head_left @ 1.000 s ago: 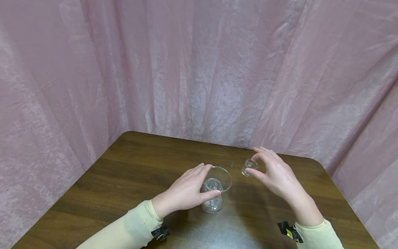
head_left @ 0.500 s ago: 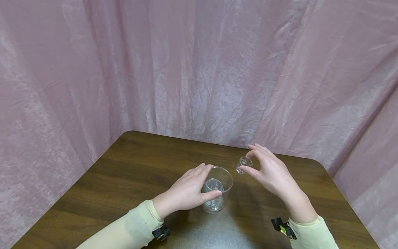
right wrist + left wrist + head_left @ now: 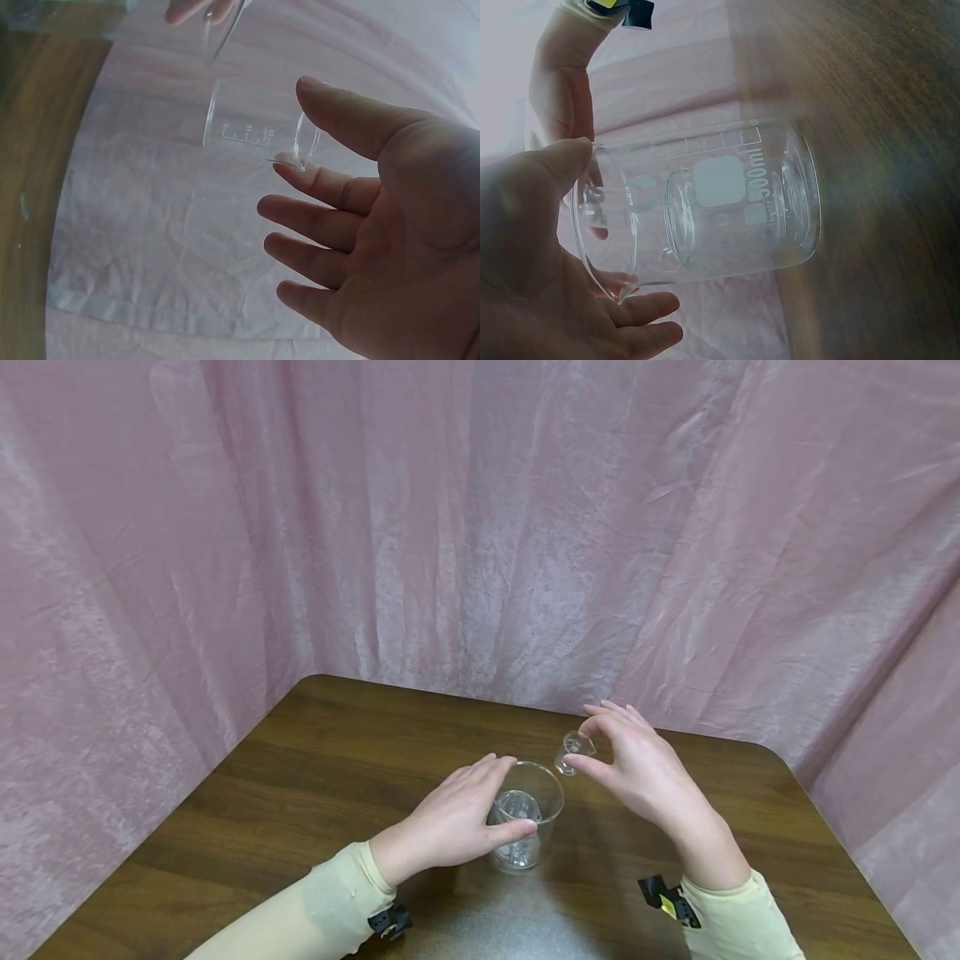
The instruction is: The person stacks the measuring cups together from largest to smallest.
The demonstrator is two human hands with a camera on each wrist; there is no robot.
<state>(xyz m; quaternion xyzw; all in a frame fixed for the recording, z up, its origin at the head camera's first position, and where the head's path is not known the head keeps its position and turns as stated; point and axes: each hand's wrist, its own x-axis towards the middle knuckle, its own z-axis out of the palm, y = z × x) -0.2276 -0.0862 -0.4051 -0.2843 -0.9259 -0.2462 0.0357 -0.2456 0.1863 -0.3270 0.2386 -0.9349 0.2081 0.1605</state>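
Note:
A large clear glass beaker [image 3: 780,255] marked 500ml stands upright on the table, with a smaller beaker [image 3: 681,225] inside it. My left hand [image 3: 465,818] holds it at the rim, thumb on the near side and fingers on the far side. Between thumb and index finger, my right hand [image 3: 648,768] pinches a small beaker [image 3: 567,760] near its spouted rim. That beaker hangs in the air, just right of the large one's rim in the head view. White graduations show on its wall in the right wrist view, where the other right fingers are spread.
The brown wooden table [image 3: 300,760] runs back to a pink curtain [image 3: 525,527], which also hangs at both sides. Black straps [image 3: 670,902] with a yellow patch sit at the right wrist.
My right hand has moved left with the small beaker, bringing it from well right of the large beaker to close beside its rim. The left hand stays on the large beaker.

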